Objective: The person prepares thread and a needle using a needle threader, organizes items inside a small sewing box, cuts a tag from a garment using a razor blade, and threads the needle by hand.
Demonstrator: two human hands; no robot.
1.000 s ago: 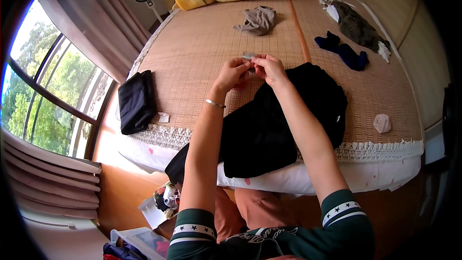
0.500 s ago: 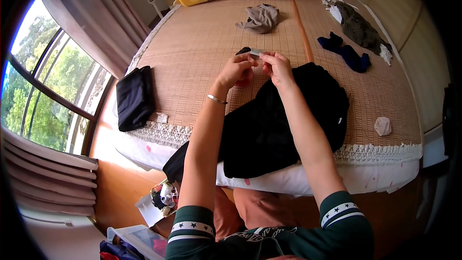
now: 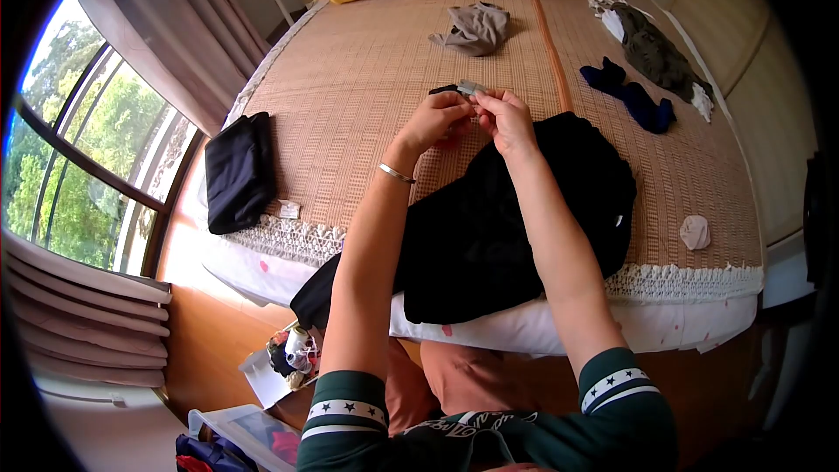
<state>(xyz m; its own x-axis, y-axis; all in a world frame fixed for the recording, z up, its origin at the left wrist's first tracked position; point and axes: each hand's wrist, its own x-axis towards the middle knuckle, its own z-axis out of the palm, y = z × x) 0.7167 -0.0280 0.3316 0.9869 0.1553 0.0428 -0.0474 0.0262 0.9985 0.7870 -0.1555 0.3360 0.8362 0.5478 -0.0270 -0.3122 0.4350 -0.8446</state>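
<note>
Both my hands meet over the bed, fingertips pinched close together. Between them a small pale grey strip (image 3: 472, 86), tag-like, sticks up; its exact kind is too small to tell. My left hand (image 3: 434, 122) is closed at the strip's left side, and a small black piece (image 3: 444, 89) shows just beyond its fingers. My right hand (image 3: 509, 122) pinches the strip between thumb and forefinger. Below my forearms a large black garment (image 3: 472, 240) lies spread on the woven mat (image 3: 350, 96), one end hanging over the bed's front edge.
A folded black garment (image 3: 239, 173) lies at the left by a small white label (image 3: 289, 209). Farther back are a taupe garment (image 3: 476, 29), a navy one (image 3: 627, 96) and an olive one (image 3: 651, 45). An open plastic bin (image 3: 240, 428) stands on the floor, lower left.
The pale strip has tilted and shifted slightly between my fingertips, and my hands have drawn a little closer together. The whole view has shifted slightly; the garments lie as before.
</note>
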